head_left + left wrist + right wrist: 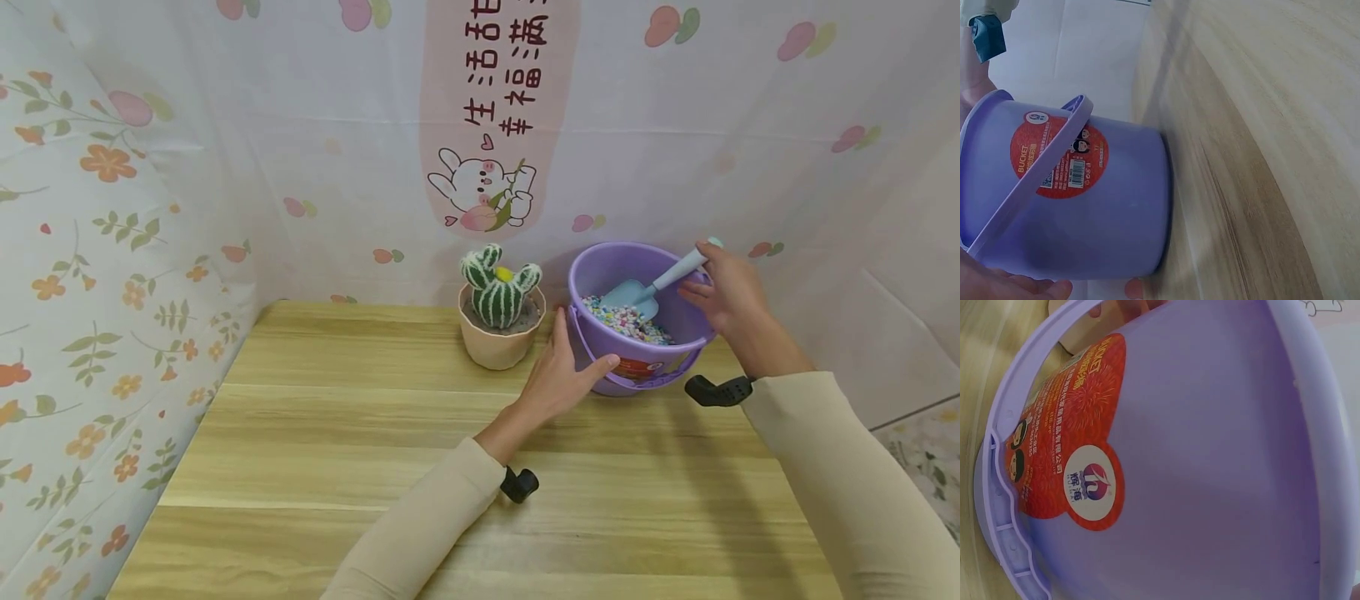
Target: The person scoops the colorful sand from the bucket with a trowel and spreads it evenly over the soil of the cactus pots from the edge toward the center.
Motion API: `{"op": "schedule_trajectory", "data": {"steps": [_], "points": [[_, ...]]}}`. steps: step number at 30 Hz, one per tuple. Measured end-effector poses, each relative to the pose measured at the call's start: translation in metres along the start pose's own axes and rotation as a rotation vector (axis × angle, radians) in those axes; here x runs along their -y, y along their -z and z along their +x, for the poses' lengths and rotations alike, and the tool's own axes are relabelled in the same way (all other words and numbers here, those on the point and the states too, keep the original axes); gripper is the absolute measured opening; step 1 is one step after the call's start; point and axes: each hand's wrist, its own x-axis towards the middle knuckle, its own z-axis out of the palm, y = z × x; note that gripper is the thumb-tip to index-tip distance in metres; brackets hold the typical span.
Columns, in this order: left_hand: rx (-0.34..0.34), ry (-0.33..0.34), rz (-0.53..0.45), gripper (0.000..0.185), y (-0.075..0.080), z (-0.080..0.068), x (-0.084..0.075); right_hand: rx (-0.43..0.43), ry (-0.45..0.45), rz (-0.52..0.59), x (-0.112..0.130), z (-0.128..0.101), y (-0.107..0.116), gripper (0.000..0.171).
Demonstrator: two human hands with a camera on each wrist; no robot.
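A purple plastic bucket (637,354) with a red label (1060,156) stands on the wooden table (375,433) near the back wall. It holds colourful pebbles (626,322). My left hand (576,350) rests against the bucket's left side, fingers straight up and thumb spread across the front. My right hand (701,285) pinches the handle of a light blue scoop (651,290), whose blade lies on the pebbles inside the bucket. The bucket wall (1210,456) fills the right wrist view.
A toy cactus in a beige pot (501,321) stands just left of the bucket, close to my left hand. Patterned cloth walls (112,250) close the table off at the back and left. Bare tabletop (1260,125) stretches toward me.
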Motion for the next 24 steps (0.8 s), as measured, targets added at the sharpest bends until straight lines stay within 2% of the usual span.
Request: {"op": "schedule_trajectory", "data": {"steps": [9, 13, 17, 24], "points": [[-0.028, -0.008, -0.038, 0.103, -0.003, 0.005, -0.001, -0.018, 0.019, 0.010, -0.001, 0.006, 0.001, 0.083], [-0.034, -0.005, -0.043, 0.103, -0.005, 0.007, -0.001, -0.031, 0.041, 0.022, -0.002, 0.008, 0.001, 0.076], [-0.047, 0.016, -0.055, 0.104, -0.006, 0.009, -0.002, -0.034, 0.073, 0.032, -0.003, 0.009, 0.002, 0.068], [-0.078, 0.080, -0.147, 0.107, -0.008, 0.013, -0.005, -0.014, 0.137, 0.064, -0.007, 0.014, 0.000, 0.063]]}}
